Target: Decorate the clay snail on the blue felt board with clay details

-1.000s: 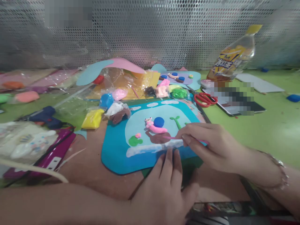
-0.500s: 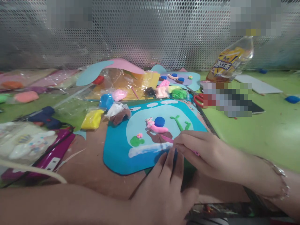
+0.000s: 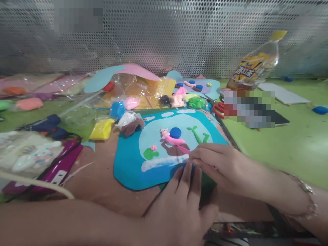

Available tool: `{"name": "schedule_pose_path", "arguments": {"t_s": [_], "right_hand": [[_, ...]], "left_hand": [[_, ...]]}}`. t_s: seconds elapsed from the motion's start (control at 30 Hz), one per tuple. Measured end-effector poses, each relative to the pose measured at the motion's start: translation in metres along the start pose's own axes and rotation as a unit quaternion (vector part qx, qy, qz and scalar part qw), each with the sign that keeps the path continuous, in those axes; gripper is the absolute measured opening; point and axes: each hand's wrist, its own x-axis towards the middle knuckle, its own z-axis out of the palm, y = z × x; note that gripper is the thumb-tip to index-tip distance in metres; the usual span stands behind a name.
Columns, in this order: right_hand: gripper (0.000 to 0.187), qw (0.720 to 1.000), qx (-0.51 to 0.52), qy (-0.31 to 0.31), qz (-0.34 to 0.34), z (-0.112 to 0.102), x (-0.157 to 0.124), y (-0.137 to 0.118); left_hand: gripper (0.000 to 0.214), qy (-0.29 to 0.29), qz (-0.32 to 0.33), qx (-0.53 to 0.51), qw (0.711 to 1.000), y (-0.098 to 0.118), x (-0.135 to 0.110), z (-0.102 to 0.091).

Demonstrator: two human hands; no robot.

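A blue foam board [image 3: 125,171] lies in front of me with a clay picture on it. In its middle is a pink clay snail [image 3: 174,138] with a blue shell, above a flat brown clay shape [image 3: 173,149]. My right hand [image 3: 222,167] pinches a thin pink modelling tool [image 3: 183,149], its flat tip on the brown clay. My left hand [image 3: 176,201] rests with fingers stretched over the board's near edge, close beside the right fingertips. Green clay stems [image 3: 197,135] and a green lily pad [image 3: 150,153] with a pink flower sit on the light blue area.
Bagged clay lumps, among them a yellow pack [image 3: 101,129], lie behind the board. Red-handled scissors [image 3: 219,110], a drink bottle [image 3: 252,65] and another clay picture [image 3: 205,85] are farther back. A dark blue glue gun [image 3: 52,124] and a purple case [image 3: 61,164] stand left.
The tool's tip has shifted very slightly to the right on the brown clay. My left hand stays in place; the whole view moves slightly.
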Motion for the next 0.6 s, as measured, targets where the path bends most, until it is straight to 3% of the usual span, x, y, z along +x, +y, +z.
{"name": "schedule_pose_path", "arguments": {"t_s": [0.6], "right_hand": [[0.025,0.999,0.024,-0.013,0.018,-0.0014,0.0019,0.0001]], "left_hand": [[0.068,-0.005,-0.005,0.002,1.000,0.0004,-0.0002,-0.0020]]}}
